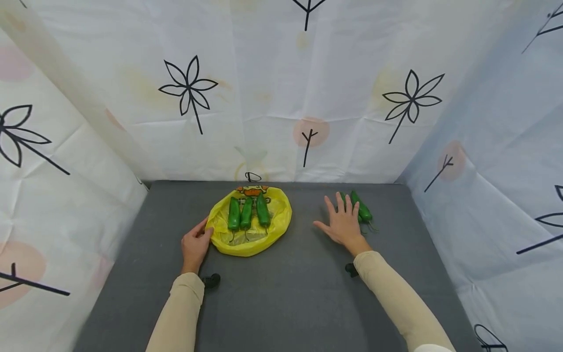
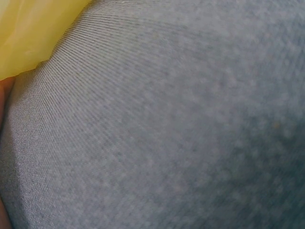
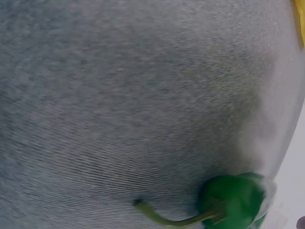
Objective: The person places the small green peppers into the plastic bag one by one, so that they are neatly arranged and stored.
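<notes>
My left hand [image 1: 194,248] pinches the left rim of a yellow plastic bag [image 1: 283,215], which lies spread on the table with its edge rolled. In it, three green chili peppers [image 1: 246,215] lie side by side, stems toward me. My right hand [image 1: 345,225] is spread, fingers straight, partly covering the green peppers [image 1: 361,208] at the right. In the right wrist view, the stem end of a green pepper [image 3: 231,202] shows at the lower right. The left wrist view catches only a corner of the yellow bag [image 2: 33,33] and a sliver of fingers.
A dark grey cloth [image 1: 281,303] covers the table. Patterned white sheets [image 1: 264,98] with black leaf drawings hang behind it and along both sides. A small black device [image 1: 212,280] shows at the left wrist, another black piece [image 1: 351,270] at the right wrist.
</notes>
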Available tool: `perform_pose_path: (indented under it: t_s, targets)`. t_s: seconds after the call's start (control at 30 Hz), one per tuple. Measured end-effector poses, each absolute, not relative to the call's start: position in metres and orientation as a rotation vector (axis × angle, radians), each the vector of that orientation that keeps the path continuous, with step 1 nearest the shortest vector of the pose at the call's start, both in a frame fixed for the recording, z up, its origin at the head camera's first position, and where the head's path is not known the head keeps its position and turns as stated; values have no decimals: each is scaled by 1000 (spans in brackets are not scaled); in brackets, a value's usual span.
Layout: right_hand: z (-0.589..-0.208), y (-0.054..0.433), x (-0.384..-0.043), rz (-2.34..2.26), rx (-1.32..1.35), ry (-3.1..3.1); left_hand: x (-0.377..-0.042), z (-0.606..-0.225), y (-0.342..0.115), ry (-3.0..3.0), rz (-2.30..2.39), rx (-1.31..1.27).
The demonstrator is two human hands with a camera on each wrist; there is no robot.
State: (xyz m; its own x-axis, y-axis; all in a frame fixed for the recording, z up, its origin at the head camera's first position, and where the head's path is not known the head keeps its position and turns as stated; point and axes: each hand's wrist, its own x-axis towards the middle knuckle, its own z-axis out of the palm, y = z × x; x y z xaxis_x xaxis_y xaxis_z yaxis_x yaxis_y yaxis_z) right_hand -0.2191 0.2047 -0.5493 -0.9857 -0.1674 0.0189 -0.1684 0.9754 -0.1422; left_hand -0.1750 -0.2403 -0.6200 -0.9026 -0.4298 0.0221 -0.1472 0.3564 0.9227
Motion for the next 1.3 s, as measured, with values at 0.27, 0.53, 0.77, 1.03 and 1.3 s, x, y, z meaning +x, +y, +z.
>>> perform_pose_path:
  t_s: [0.27, 0.53, 0.77, 1.03, 1.3]
  targets:
    - [-559, 220, -212, 323, 266, -3048, -176, -619, -240, -2367, -1582, 530]
    - [-559, 225, -206, 325, 234, -3045, -175, -620, -241, -2389, -1587, 544]
    - [-561, 227, -206, 320, 189, -3035, -176, -621, -242, -2374, -1589, 519]
    - [-562, 226, -207, 328, 185, -3011, -174, -620, -242, -2379, -1569, 518]
    - [-563, 222, -206, 500, 149, -3033, -172, -617, -240, -2382, -1582, 537]
